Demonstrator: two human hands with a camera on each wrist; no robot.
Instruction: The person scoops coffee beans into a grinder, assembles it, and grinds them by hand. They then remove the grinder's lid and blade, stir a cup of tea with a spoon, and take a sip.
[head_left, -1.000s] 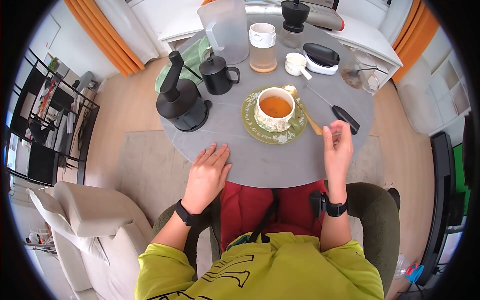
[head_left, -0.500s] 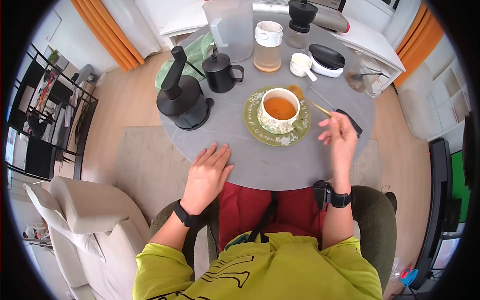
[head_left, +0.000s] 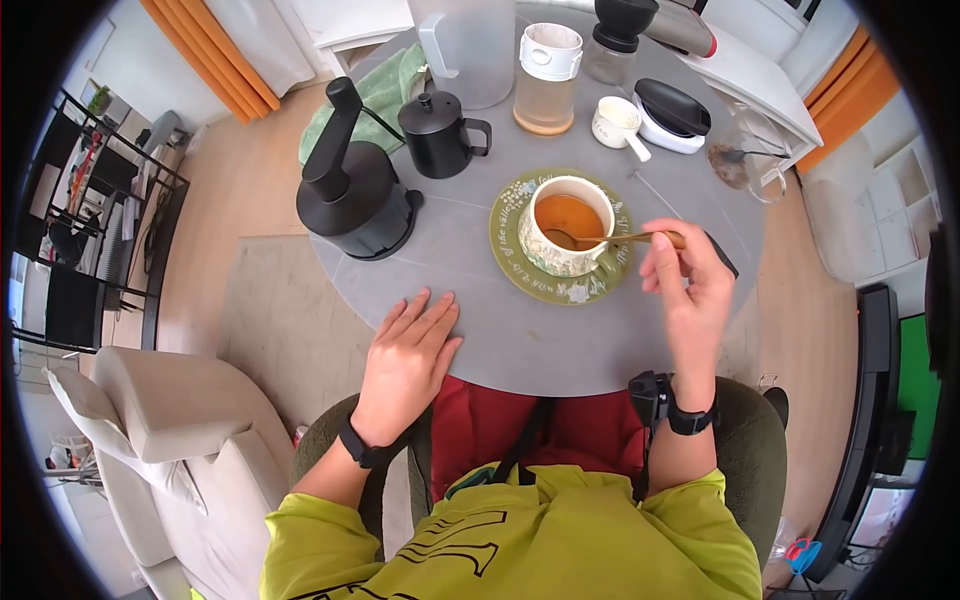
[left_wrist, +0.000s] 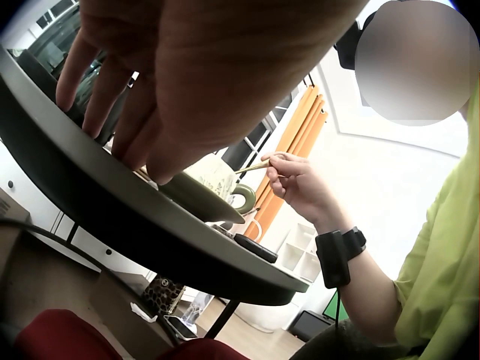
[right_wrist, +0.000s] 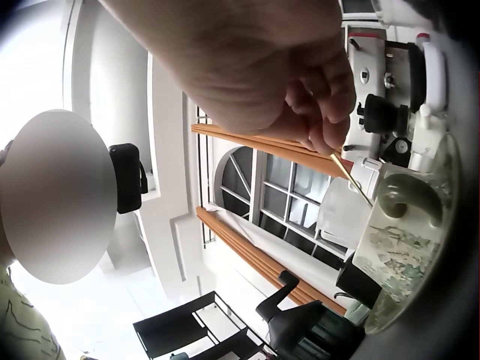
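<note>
My right hand (head_left: 690, 285) pinches the handle of a golden spoon (head_left: 628, 238) over the right side of the table. The spoon's bowl dips into the amber tea (head_left: 572, 216) inside a patterned cup (head_left: 560, 258). That cup stands on a green saucer (head_left: 508, 248) with white lettering, its green handle toward my right hand. In the right wrist view the spoon (right_wrist: 351, 180) slants down from the fingertips into the cup (right_wrist: 397, 259). Near the front left edge, my left hand (head_left: 405, 375) rests on the grey table (head_left: 500, 345) with its fingers straight.
A black hand grinder (head_left: 355, 200) and black pot (head_left: 437, 135) stand left of the cup. Behind are a pitcher (head_left: 470, 60), white-collared bottle (head_left: 547, 85) and small white cup (head_left: 615, 122). A black-and-white scale-like item (head_left: 672, 115) and glass vessel (head_left: 735, 165) stand back right.
My right hand has picked up the spoon from the saucer's side and brought its bowl over the cup and down into the tea. The left hand stays on the table.
</note>
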